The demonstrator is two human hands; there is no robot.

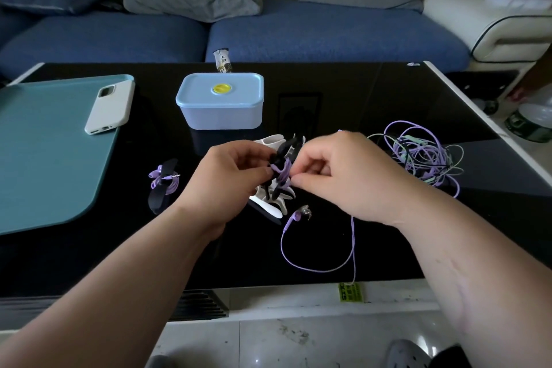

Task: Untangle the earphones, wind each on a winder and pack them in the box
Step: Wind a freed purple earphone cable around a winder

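My left hand (230, 176) grips a black winder (279, 160) above the middle of the black table (343, 92). Purple earphone cable (283, 172) is wrapped around it. My right hand (337, 172) pinches that cable beside the winder. The rest of the purple cable (316, 269) loops down over the table's front edge, an earbud (301, 213) lying on the glass. Several spare white and black winders (270, 203) lie under my hands. A wound purple earphone on a black winder (164, 182) lies to the left. A tangle of purple and green earphones (424, 155) sits right. The light blue box (221, 101) stands closed behind.
A white phone (110, 106) lies on a teal mat (44, 152) at the left. A snack wrapper (222, 60) sits at the table's far edge. A blue sofa (328, 36) with grey cushions stands behind. A yellow tag (351, 292) hangs at the front edge.
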